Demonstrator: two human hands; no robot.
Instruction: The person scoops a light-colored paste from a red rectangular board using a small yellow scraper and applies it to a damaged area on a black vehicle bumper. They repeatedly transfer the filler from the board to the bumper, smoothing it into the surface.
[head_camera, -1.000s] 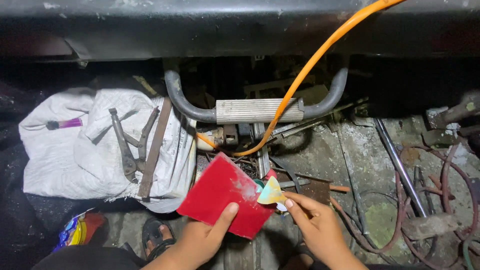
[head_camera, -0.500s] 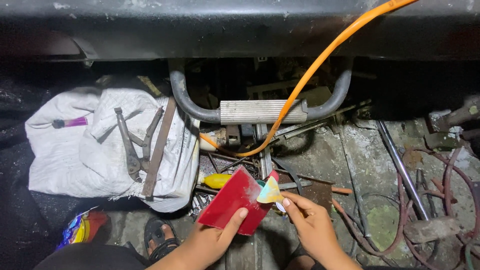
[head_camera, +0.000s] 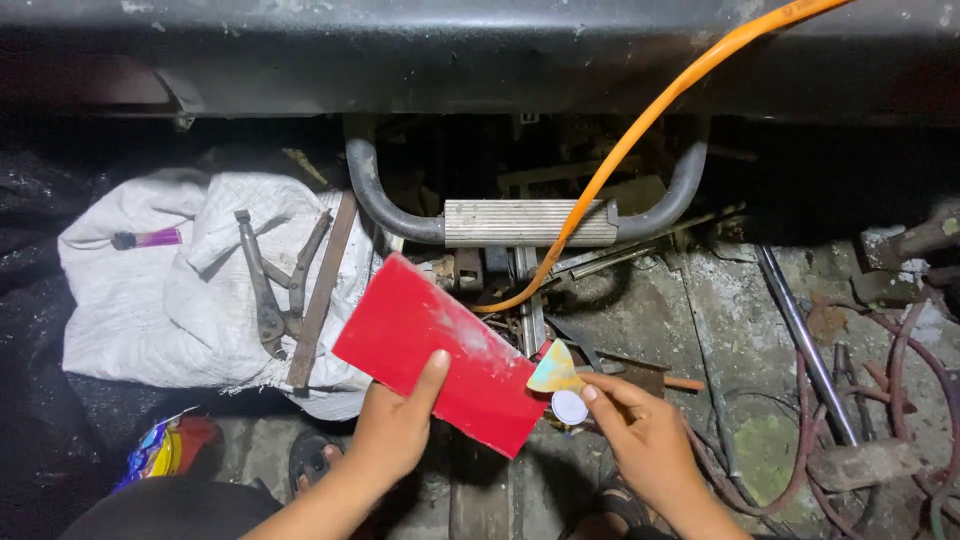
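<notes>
My left hand (head_camera: 395, 430) holds a flat red card-like sheet (head_camera: 440, 350) by its lower edge, thumb on top, tilted over the floor. My right hand (head_camera: 645, 440) pinches a small yellowish torn piece (head_camera: 553, 372) at the sheet's right corner. A small white round disc (head_camera: 570, 406) sits just under that piece, beside my right thumb. Both hands hover above a dirty concrete floor (head_camera: 650, 310).
A white sack (head_camera: 150, 300) at left carries pliers (head_camera: 268, 290) and a flat metal bar (head_camera: 320, 290). A ribbed metal foot peg on a curved grey tube (head_camera: 530, 222) lies ahead, crossed by an orange cable (head_camera: 640, 130). Rusty rods and wires (head_camera: 850, 400) clutter the right.
The red sheet has turned from nearly edge-on half a second ago to lying flat and broad toward the camera. My right hand stays at its right corner.
</notes>
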